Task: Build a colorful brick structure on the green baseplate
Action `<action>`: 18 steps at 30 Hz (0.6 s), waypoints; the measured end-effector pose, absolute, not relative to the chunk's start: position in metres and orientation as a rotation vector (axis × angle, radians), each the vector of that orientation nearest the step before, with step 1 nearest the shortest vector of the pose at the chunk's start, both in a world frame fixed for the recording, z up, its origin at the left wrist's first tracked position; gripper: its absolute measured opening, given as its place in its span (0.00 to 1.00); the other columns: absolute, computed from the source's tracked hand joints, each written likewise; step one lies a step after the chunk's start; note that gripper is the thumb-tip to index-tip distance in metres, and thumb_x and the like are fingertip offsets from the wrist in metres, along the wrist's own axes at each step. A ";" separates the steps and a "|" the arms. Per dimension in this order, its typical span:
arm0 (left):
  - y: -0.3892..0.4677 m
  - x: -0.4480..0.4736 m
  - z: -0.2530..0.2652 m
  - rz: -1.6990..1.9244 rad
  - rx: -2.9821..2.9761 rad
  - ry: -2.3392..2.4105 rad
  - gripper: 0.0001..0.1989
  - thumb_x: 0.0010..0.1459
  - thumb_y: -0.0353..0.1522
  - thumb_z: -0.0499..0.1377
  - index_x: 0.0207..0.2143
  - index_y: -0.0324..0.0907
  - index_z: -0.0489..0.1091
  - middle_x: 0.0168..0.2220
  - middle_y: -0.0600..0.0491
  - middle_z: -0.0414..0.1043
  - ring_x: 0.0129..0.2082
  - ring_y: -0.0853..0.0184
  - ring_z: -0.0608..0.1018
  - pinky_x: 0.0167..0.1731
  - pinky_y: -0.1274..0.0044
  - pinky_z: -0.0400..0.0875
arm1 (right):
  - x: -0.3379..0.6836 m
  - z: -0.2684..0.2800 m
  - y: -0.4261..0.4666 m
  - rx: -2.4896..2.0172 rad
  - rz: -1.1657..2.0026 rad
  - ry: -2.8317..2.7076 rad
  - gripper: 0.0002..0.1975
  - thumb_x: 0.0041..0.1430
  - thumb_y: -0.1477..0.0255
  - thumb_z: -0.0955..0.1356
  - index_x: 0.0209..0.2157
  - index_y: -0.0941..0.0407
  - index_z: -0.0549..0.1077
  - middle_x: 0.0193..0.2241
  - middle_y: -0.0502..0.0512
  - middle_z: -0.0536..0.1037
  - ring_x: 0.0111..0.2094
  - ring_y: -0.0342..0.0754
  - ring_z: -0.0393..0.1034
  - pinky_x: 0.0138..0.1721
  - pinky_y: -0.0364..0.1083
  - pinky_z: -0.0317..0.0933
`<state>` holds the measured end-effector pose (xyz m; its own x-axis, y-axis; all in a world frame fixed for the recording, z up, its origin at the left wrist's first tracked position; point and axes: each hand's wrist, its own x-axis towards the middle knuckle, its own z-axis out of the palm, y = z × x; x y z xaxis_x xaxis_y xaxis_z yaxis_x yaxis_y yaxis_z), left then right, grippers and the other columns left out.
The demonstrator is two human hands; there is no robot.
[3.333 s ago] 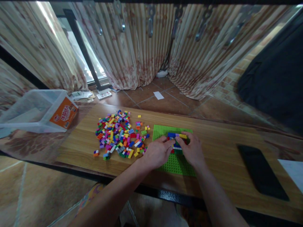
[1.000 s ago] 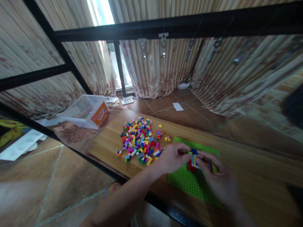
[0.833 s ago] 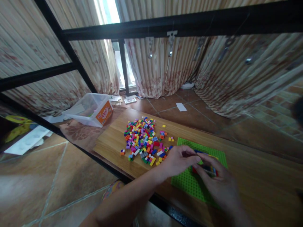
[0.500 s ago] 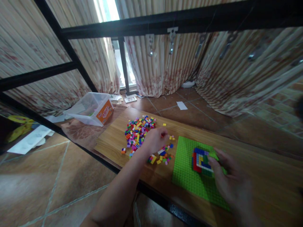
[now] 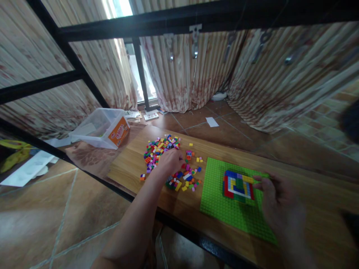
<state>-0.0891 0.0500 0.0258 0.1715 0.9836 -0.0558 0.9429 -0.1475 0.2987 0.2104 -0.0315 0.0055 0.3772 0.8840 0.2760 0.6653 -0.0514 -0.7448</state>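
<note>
My left hand (image 5: 171, 163) is over the right side of a heap of small colourful toy bricks (image 5: 154, 151), its fingers drawn together. A red brick (image 5: 183, 165) shows at its fingertips; whether it is gripped I cannot tell. A green baseplate (image 5: 213, 198) lies to the right. On it stands a low rectangular build (image 5: 238, 186) of red, blue, yellow, white and green bricks. Just right of this build is my right hand (image 5: 277, 198), thumb and fingers curled close together. Something lime green shows by those fingertips, hard to tell from the baseplate behind.
Loose bricks (image 5: 190, 183) lie between the heap and the baseplate on the wooden tabletop (image 5: 123, 168). A clear plastic bin (image 5: 97, 129) with an orange label stands beyond the left end. Black metal bars (image 5: 168, 24) cross ahead, before striped curtains (image 5: 179, 78).
My left hand has moved left and slightly down, uncovering blue and red bricks. My right hand has drawn back rightward from the build, exposing its yellow right corner. The view has shifted slightly.
</note>
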 end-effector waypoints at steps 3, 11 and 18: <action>0.050 -0.090 0.024 0.208 2.198 1.877 0.08 0.57 0.32 0.57 0.34 0.40 0.76 0.37 0.46 0.77 0.40 0.61 0.77 0.42 0.73 0.70 | 0.216 0.001 -0.030 -1.773 0.330 -1.374 0.27 0.63 0.51 0.59 0.50 0.57 0.70 0.38 0.61 0.82 0.35 0.54 0.77 0.37 0.51 0.66; 0.054 -0.082 0.032 0.471 2.165 1.845 0.10 0.64 0.31 0.50 0.36 0.40 0.71 0.37 0.46 0.76 0.39 0.61 0.78 0.40 0.73 0.69 | 0.228 0.001 -0.029 -1.737 0.248 -1.548 0.22 0.61 0.53 0.62 0.41 0.55 0.76 0.39 0.60 0.78 0.36 0.51 0.73 0.38 0.50 0.67; 0.040 -0.048 0.024 0.742 2.108 1.386 0.06 0.63 0.30 0.52 0.36 0.40 0.68 0.31 0.53 0.74 0.32 0.68 0.76 0.34 0.78 0.68 | 0.227 -0.008 -0.027 -1.651 0.318 -1.718 0.18 0.62 0.57 0.62 0.39 0.52 0.78 0.38 0.57 0.76 0.39 0.52 0.72 0.42 0.51 0.67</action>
<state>-0.0478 0.0395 0.0244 0.3307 0.9291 0.1654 0.6525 -0.3518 0.6712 0.2270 -0.0272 -0.0077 0.0809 0.9431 0.3224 0.7653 0.1485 -0.6263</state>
